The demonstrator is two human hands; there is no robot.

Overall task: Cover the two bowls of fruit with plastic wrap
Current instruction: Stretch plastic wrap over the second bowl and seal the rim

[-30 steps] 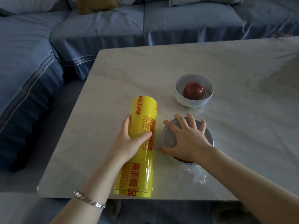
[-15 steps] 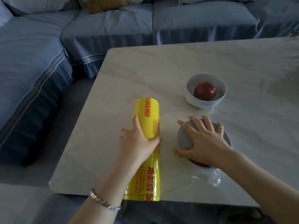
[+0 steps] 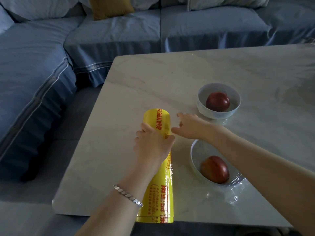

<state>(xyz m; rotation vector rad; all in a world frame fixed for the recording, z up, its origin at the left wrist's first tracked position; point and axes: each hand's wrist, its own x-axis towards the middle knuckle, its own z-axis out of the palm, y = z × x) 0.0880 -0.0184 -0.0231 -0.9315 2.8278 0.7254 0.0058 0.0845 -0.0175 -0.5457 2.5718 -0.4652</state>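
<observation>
A long yellow roll of plastic wrap (image 3: pixel 157 189) lies on the marble table (image 3: pixel 153 86), pointing away from me. My left hand (image 3: pixel 151 145) grips the roll near its far end. My right hand (image 3: pixel 190 124) reaches over beside the far end of the roll, fingers relaxed and holding nothing I can make out. The near white bowl (image 3: pixel 196 159) holds a red apple (image 3: pixel 214 169) and has clear film over it, with crumpled film (image 3: pixel 233 191) bunched at its near side. The far white bowl (image 3: pixel 219 113) holds another red apple (image 3: pixel 217 101) and stands uncovered.
A blue sectional sofa (image 3: pixel 119 34) wraps around the table's left and far sides, with a mustard cushion (image 3: pixel 109 6) on it. The roll's near end overhangs the table's front edge. A dark floor gap (image 3: pixel 71 126) lies between sofa and table.
My right hand has lifted off the near bowl and moved left and forward to the roll's far end. The near bowl and its apple are now in plain sight. The camera has shifted.
</observation>
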